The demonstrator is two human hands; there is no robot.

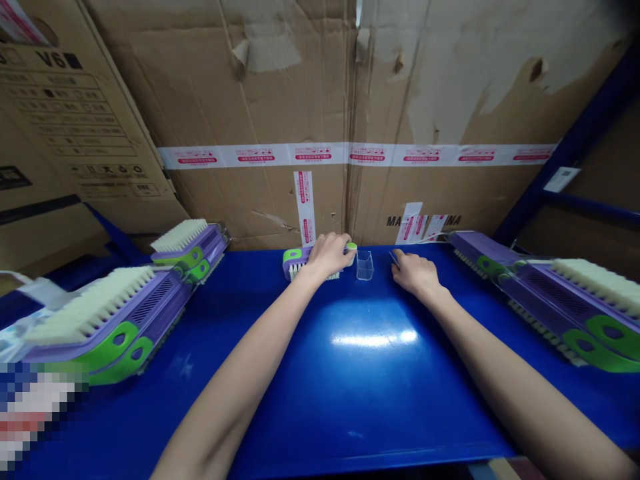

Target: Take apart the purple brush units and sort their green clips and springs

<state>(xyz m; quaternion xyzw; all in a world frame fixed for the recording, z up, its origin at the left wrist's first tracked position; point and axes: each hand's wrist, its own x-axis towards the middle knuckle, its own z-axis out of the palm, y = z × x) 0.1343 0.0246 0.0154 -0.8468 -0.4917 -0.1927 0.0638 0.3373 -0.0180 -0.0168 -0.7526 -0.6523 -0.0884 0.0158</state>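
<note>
At the back of the blue shelf, my left hand [327, 255] is closed over a purple and green brush [292, 261], which lies bristles down. My hand covers most of its body. Just right of it stands a small clear plastic box [365, 267], with my left fingertips close to its left side. My right hand [417, 272] rests on the shelf to the right of the box, apart from it. Its fingers are curled in, and a thin edge shows at the fingertips, too small to name.
Purple and green brushes with pale bristles lie in stacks, one brush pile [130, 300] on the left and another brush pile [555, 300] on the right. A taped cardboard wall [260, 113] closes off the back. A blue post [565, 140] slants at the right.
</note>
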